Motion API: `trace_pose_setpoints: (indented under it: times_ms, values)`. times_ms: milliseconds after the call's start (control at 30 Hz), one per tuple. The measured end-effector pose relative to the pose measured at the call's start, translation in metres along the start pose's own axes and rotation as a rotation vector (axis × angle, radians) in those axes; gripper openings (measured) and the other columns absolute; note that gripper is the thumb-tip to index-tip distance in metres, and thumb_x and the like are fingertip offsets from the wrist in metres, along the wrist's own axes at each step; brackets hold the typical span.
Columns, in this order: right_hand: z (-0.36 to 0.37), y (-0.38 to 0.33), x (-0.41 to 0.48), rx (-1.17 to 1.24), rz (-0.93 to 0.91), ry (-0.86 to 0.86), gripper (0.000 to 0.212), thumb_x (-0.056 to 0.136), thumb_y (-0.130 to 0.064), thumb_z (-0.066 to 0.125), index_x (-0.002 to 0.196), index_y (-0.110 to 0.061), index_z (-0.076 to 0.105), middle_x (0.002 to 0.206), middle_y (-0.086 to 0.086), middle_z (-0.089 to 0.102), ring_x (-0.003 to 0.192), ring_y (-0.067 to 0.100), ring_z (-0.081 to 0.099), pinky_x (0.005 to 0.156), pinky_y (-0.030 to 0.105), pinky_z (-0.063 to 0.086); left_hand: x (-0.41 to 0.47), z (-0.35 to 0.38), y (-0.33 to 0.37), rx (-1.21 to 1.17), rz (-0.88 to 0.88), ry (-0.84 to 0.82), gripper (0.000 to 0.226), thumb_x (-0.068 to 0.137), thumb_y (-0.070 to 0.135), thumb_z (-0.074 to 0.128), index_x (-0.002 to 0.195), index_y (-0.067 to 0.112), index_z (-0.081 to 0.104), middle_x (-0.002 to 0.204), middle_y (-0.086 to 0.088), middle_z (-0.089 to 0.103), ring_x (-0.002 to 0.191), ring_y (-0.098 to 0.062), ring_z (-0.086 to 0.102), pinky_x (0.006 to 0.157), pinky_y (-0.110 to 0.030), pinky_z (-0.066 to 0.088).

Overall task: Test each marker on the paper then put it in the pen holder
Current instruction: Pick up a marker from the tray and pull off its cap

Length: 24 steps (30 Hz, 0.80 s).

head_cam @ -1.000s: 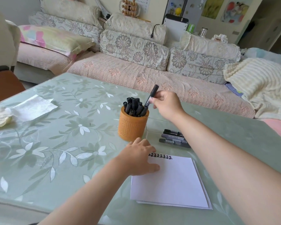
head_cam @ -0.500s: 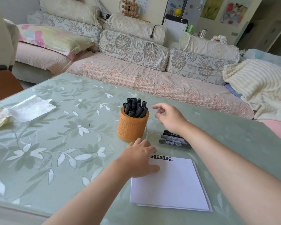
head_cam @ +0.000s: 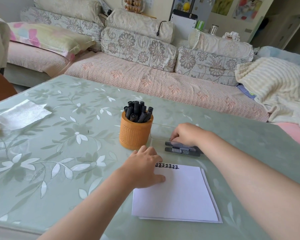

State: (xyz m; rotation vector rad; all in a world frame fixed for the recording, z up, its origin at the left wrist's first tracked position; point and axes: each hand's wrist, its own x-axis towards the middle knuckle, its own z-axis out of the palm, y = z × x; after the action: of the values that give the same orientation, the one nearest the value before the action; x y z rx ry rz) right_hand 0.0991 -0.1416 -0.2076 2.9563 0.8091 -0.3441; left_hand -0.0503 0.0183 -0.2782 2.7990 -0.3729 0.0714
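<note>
An orange pen holder stands mid-table with several black markers upright in it. Just right of it lie loose black markers side by side on the table. My right hand is down on them, its curled fingertips pinching the farthest marker at its left end. White paper lies in front of the holder, with a row of black test marks along its top edge. My left hand rests flat on the paper's top left corner.
The green floral table also carries a white tissue at the far left. Behind the table runs a pink sofa with cushions, and a cream blanket lies at its right end.
My right hand dropped a marker into the holder, let go, then moved down and right onto the loose markers. My left hand stayed on the paper.
</note>
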Motion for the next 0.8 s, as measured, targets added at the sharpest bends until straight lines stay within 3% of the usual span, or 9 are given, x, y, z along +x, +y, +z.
trace_pose_setpoints:
  times_ms: [100,200,300,467,633,800]
  values:
    - [-0.001,-0.005,0.007,-0.031,-0.025,-0.005,0.011,0.08,-0.035,0.075,0.09,-0.031,0.077,0.088,-0.012,0.074,0.086,0.013,0.064,0.065,0.023,0.046,0.0,-0.001,0.0,0.002,0.006,0.0,0.064,0.082,0.065,0.056,0.136,0.033,0.046,0.131,0.009,0.041,0.12,-0.016,0.033,0.104,-0.032,0.03]
    - [-0.001,-0.007,0.012,-0.025,-0.032,-0.022,0.01,0.076,-0.031,0.076,0.086,-0.027,0.078,0.084,-0.009,0.073,0.083,0.016,0.066,0.072,0.03,0.056,-0.001,-0.001,-0.001,0.007,0.009,-0.003,0.063,0.082,0.065,0.055,0.136,0.034,0.045,0.132,0.009,0.041,0.12,-0.015,0.033,0.104,-0.032,0.03]
    - [-0.003,-0.007,0.008,0.036,-0.046,0.023,0.014,0.083,-0.032,0.072,0.095,-0.025,0.074,0.089,-0.005,0.068,0.088,0.019,0.064,0.077,0.032,0.054,-0.001,-0.001,-0.001,0.008,0.008,-0.007,0.063,0.082,0.065,0.055,0.136,0.034,0.046,0.131,0.01,0.041,0.119,-0.015,0.033,0.103,-0.032,0.031]
    - [-0.003,-0.009,-0.015,0.09,-0.084,0.229,0.014,0.086,-0.038,0.065,0.097,-0.03,0.065,0.084,-0.009,0.065,0.082,0.017,0.062,0.074,0.035,0.053,0.0,-0.002,-0.001,0.006,0.007,-0.032,0.062,0.082,0.065,0.054,0.135,0.034,0.046,0.131,0.011,0.041,0.119,-0.015,0.033,0.104,-0.032,0.032]
    - [0.004,-0.009,-0.049,0.227,-0.125,0.546,0.012,0.074,-0.024,0.063,0.084,-0.023,0.058,0.064,-0.008,0.061,0.066,0.018,0.058,0.063,0.033,0.052,0.0,-0.005,0.0,-0.011,-0.014,-0.035,0.061,0.084,0.064,0.053,0.136,0.033,0.044,0.13,0.011,0.043,0.118,-0.014,0.035,0.102,-0.032,0.035]
    - [0.007,-0.004,-0.085,0.408,-0.106,0.661,0.016,0.069,-0.014,0.064,0.079,-0.023,0.057,0.059,-0.008,0.055,0.056,0.009,0.05,0.057,0.023,0.043,0.0,-0.013,0.002,-0.122,-0.048,0.174,0.052,0.09,0.044,0.058,0.136,0.024,0.045,0.124,0.004,0.047,0.118,-0.017,0.044,0.094,-0.029,0.04]
